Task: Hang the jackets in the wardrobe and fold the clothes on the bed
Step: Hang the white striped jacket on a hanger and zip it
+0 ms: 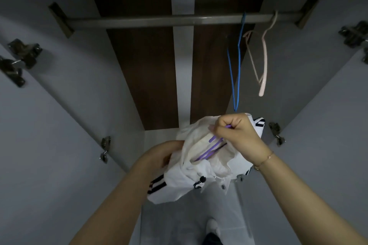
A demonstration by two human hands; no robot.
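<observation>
The right hand (237,133) grips a purple hanger (211,150) sunk in the white jacket (191,171) just below it; the left hand (167,155) holds the jacket's edge (fingers hidden). Both hang before the open wardrobe (59,89), under its rail (159,21).

Left hand (169,153): fingers hidden behind bunched white jacket with black stripes (199,167); grip not discernible. Thin purple plastic hanger (211,149): lower part buried in the jacket, hook end hidden inside right fist (235,131). Dark metal door hinges at 9 o'clock (18,61) and 3 o'clock (356,34): cut by frame edges. White shoe (213,226) at 6 o'clock: blurred.
</observation>
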